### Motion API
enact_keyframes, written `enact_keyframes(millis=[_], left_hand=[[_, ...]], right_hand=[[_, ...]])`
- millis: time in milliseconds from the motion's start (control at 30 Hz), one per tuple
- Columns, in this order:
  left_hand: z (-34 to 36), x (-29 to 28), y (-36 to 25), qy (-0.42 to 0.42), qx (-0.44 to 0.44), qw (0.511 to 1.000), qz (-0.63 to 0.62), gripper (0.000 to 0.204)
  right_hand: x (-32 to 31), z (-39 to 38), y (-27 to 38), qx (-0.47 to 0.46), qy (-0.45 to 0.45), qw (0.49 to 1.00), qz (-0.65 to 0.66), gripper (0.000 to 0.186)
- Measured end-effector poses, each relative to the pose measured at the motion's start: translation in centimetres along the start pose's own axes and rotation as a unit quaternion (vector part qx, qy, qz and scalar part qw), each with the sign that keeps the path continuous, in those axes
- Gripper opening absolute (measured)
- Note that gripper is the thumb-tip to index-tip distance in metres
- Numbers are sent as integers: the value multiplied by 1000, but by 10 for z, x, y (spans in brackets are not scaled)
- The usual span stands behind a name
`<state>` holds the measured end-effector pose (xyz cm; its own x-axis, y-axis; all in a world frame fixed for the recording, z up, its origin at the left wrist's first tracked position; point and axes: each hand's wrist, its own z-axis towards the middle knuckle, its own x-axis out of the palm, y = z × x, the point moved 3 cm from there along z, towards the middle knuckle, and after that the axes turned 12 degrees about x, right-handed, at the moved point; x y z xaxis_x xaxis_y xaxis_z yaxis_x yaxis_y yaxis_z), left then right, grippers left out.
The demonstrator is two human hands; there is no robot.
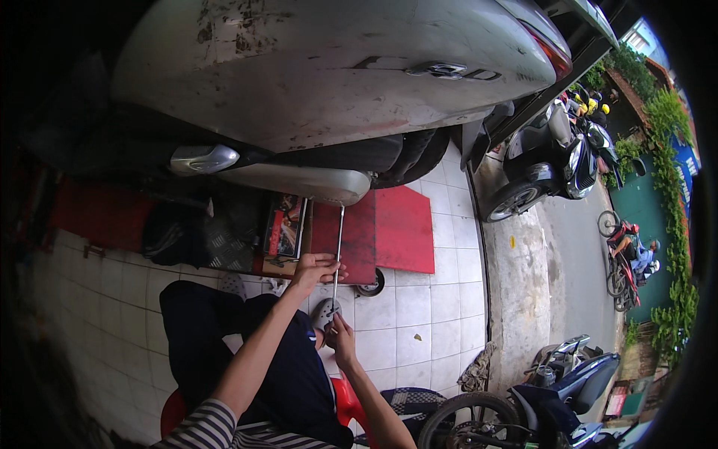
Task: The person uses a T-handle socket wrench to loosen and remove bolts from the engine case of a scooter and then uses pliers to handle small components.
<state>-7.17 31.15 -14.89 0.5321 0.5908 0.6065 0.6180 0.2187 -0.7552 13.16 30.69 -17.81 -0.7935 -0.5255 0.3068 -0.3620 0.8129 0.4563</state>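
A long, thin metal rod-like tool (339, 247) runs from my hands up to the pale lower cover (314, 184) of a grey scooter (336, 82). Its far tip meets the cover's underside near the rounded rear end. My left hand (317, 274) steadies the shaft about midway, fingers partly stretched and touching it. Lower down, my right hand (342, 340) is closed around the near end, hiding the shape of the handle. The scooter's rear wheel (426, 159) shows behind the cover.
Beneath the scooter is a red metal platform (404, 228) with a small black wheel (371, 283). A box (284, 228) stands beside it. I sit on a red stool (348, 400) on white tiles. A motorbike (553, 400) is parked lower right, another scooter (546, 165) upper right; riders pass on the street.
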Motion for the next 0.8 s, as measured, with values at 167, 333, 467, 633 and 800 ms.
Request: enact_keyframes(millis=[167,333,467,633,800], left_hand=[[4,4,7,10,-3,1000,8,21],[2,1,4,5,2,1000,2,22],[3,-6,4,-11,3,1000,-2,21],[3,-3,2,-4,11,1000,-2,20],[4,-1,6,1,14,1000,3,20]], right_hand=[[-11,-36,27,-204,-120,962,138,46],[52,-77,18,-323,-54,931,-159,57],[53,-32,-4,-177,16,969,-171,57],[-2,1,-9,-47,-13,999,22,46],[18,-58,21,-310,-111,944,-2,55]])
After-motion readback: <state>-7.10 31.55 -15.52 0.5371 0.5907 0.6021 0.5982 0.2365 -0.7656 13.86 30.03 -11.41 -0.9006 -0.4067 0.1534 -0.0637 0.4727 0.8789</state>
